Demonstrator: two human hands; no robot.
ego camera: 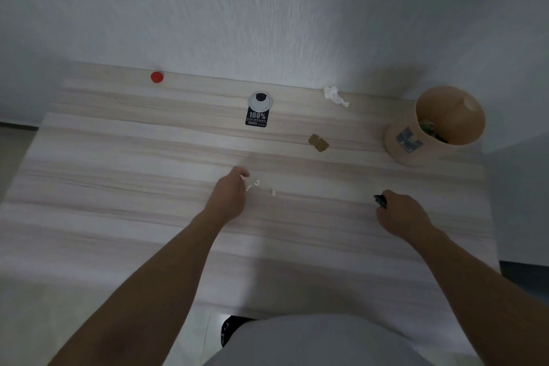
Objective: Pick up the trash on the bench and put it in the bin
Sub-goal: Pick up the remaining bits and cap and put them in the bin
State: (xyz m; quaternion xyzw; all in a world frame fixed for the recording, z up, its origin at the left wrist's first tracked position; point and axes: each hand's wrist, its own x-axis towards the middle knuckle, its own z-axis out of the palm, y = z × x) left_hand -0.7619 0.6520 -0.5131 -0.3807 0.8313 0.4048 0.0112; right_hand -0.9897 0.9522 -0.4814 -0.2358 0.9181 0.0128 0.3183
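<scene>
Left hand (230, 192): fingertips pinched on one small pale scrap (243, 177) at bench (118, 175) centre; two or three more bits lie just beside it.
Right hand (401, 212): curled closed around a small dark piece (381, 200).
Pale scraps: likely featherlight and stiff, needing a fingertip pinch, one by one.
Tissue (335, 96): crumpled near the wall, soft, graspable anywhere.
Brown piece (318, 142): flat; lift by an edge.
Red cap (157, 77): far left, rigid.
Bin (398, 140): far right, some waste inside.

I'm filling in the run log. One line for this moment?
left hand: pinching a white scrap | right hand: holding black item | bin: far right
</scene>
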